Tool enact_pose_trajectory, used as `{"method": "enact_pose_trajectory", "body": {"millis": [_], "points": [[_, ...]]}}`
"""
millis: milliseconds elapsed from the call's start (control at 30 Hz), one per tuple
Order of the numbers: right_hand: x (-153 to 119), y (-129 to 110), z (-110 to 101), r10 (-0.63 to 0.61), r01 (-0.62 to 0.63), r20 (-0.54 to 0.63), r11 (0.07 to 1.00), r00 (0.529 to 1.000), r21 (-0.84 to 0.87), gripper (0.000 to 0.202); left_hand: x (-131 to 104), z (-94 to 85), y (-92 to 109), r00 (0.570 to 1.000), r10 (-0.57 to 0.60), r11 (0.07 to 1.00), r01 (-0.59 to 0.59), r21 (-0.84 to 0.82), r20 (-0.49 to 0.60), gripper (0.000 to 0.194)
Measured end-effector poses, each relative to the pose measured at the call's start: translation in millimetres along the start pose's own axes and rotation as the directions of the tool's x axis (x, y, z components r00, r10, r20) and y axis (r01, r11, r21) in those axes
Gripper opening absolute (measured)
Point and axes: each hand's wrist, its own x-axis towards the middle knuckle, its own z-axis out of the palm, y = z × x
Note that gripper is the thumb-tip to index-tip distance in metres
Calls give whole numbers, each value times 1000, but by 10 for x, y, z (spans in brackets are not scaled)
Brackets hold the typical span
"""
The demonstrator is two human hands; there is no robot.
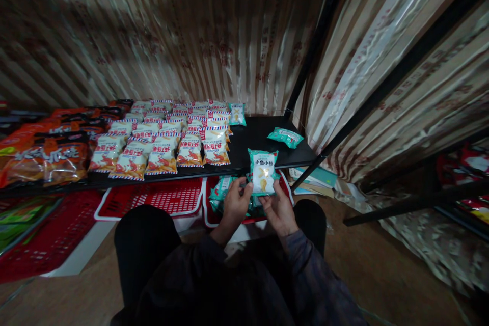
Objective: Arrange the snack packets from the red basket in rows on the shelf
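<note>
A teal and white snack bag (263, 170) stands upright between my hands, its printed front toward me, just above the shelf's front edge. My right hand (280, 210) grips its lower right side, thumb in front. My left hand (236, 204) is at the lower left side with fingers curled; whether it presses on the bag is hard to see. Below my hands a red basket (284, 183) holds more teal bags (221, 188). On the black shelf (248, 140) one teal bag (237, 113) stands at the back, and another teal bag (286, 137) lies to the right.
Rows of white and red snack bags (162, 153) fill the shelf's middle, with orange bags (64, 158) farther left. A second red basket (153, 198) sits beneath. Black shelf posts (319, 35) rise at the right, before a striped curtain (214, 35). Papers (313, 179) lie beside the basket.
</note>
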Motion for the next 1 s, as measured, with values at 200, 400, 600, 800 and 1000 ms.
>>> {"method": "enact_pose_trajectory", "body": {"millis": [200,400,600,800,1000], "points": [[24,93,-154,-42,44,25,992,999,-117,39,24,113,-126,983,-130,918,168,-360,127,40],[30,25,-200,-23,34,70,985,997,-169,39,67,101,-76,989,-128,888,148,-435,75,42],[72,-58,-127,17,-12,40,992,999,-123,54,89,82,-57,995,-93,897,95,-432,26,45],[93,-115,-98,31,-21,72,991,997,-129,52,105,43,-35,994,-77,918,102,-383,81,37],[101,-131,-135,21,-10,88,993,996,-120,41,149,7,-11,988,-85,933,125,-339,130,40]]}}
